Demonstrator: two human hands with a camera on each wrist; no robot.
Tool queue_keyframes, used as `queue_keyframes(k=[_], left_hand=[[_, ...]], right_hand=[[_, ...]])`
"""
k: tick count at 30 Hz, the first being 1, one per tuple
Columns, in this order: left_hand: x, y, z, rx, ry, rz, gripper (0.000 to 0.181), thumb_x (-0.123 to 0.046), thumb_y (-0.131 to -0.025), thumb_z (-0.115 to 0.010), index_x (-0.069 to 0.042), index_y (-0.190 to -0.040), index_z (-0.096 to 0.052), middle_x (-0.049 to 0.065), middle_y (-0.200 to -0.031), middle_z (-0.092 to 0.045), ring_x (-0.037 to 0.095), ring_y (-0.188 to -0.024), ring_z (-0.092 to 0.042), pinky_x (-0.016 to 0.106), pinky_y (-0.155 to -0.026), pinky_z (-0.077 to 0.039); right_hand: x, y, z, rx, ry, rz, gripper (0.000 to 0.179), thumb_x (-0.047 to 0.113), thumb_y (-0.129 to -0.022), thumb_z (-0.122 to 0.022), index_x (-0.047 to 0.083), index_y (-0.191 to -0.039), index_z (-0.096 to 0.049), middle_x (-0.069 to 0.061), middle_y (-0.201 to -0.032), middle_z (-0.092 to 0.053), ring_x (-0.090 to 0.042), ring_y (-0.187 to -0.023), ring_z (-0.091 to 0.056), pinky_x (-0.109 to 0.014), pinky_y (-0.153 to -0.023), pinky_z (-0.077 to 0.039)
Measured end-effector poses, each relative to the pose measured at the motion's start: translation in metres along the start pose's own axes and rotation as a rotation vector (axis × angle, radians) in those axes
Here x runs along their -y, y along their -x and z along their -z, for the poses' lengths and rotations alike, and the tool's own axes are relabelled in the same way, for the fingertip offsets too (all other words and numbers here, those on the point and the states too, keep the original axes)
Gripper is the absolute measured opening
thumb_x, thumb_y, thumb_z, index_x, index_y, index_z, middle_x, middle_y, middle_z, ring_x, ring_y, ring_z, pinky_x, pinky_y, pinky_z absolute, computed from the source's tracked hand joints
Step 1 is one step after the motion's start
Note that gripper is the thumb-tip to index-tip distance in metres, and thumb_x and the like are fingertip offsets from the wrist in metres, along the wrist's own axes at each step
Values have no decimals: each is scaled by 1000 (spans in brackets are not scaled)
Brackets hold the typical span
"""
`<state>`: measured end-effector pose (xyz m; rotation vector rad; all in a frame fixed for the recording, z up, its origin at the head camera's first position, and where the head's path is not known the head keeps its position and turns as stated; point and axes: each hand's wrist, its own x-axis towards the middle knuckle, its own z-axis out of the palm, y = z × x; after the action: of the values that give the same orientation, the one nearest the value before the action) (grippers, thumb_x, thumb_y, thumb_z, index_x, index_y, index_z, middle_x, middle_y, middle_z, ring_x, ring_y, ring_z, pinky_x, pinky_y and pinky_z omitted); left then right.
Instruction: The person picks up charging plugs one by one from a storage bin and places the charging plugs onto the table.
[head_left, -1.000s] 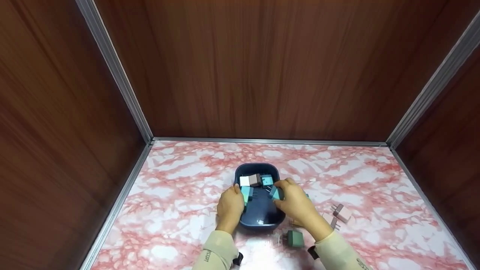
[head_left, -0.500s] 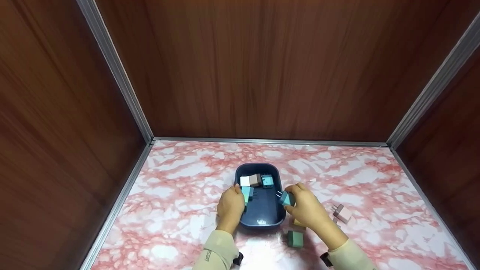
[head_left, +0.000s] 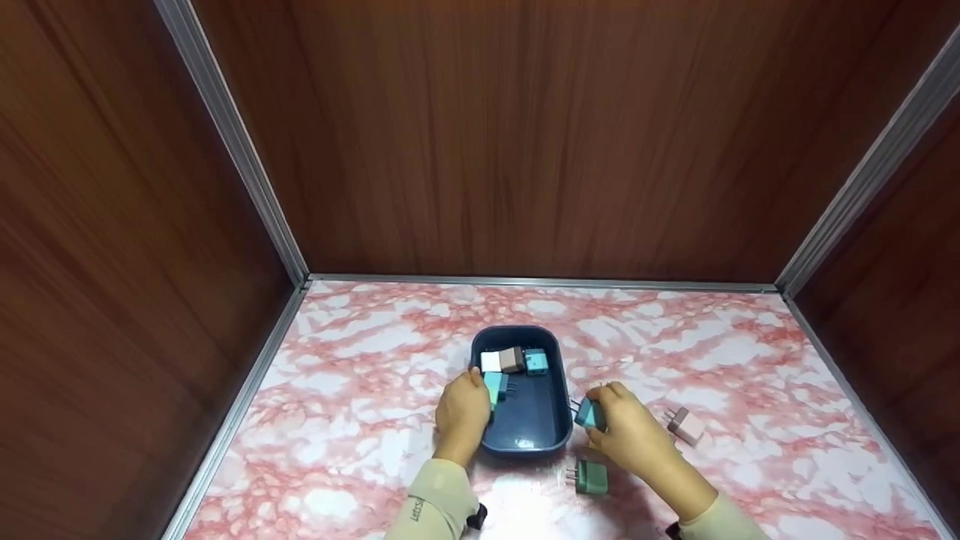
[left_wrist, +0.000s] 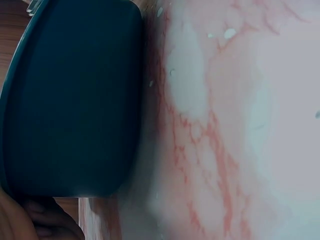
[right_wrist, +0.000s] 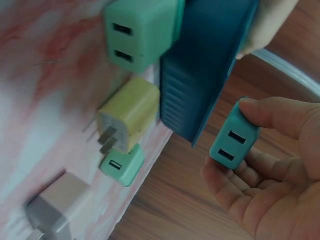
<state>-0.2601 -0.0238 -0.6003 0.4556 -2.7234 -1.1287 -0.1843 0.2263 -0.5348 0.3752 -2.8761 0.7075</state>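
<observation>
Your left hand (head_left: 462,409) has the bin (head_left: 529,424) by its left wall, thumb up at the rim and fingers curled at the outside. My guess is that's to stop it sliding, and gripping from there leaves the bin's right side free for your other arm.

Your right hand (head_left: 630,431) is just outside the bin's right wall, pinching the teal plug (head_left: 587,413). Thumb's on one end and fingertips on the other, so they're only as far apart as the plug itself. Holding it by the body leaves the prongs uncovered; they point at the bin.

At the bin's far end you've got the white plug (head_left: 490,362), brown plug (head_left: 511,360) and cyan plug (head_left: 535,363) in a row, which looks like tidy packing to me. The blue plug (head_left: 495,385) lies inside near the left wall, prongs pointing toward the bin's middle. Can't tell what's under your thumb.

Outside, the green plug (head_left: 592,477) sits off the bin's near right corner, the yellow plug (right_wrist: 129,112) is just right of the bin, and the pink plug (head_left: 686,426) is further out that way.
</observation>
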Motion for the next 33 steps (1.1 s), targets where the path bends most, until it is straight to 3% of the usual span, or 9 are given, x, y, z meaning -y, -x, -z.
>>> queue_keyframes(k=[9, 24, 33], left_hand=[[-2, 0, 0, 2, 10, 2, 44, -45, -107, -45, -17, -84, -71, 9, -98, -76, 33, -91, -73, 52, -69, -51], [0, 0, -2, -13, 16, -16, 45, -44, -107, -45, -17, -81, -70, 10, -94, -76, 33, -87, -73, 51, -67, -50], [1, 1, -1, -11, 0, -20, 46, -44, -108, -44, -16, -84, -72, 11, -95, -76, 35, -88, -73, 52, -67, -51]], right_hand=[[-7, 13, -5, 30, 26, -25, 50, 8, -76, -88, 2, -120, -65, -10, -116, -62, -22, -101, -64, -43, -88, -55], [-14, 29, -6, 73, 48, -51, 53, 4, -71, -88, 2, -119, -65, -9, -108, -62, -23, -96, -65, -42, -83, -56], [-20, 37, -3, 112, 45, -73, 48, -4, -66, -85, 2, -110, -66, -7, -99, -61, -19, -89, -62, -40, -77, -56]])
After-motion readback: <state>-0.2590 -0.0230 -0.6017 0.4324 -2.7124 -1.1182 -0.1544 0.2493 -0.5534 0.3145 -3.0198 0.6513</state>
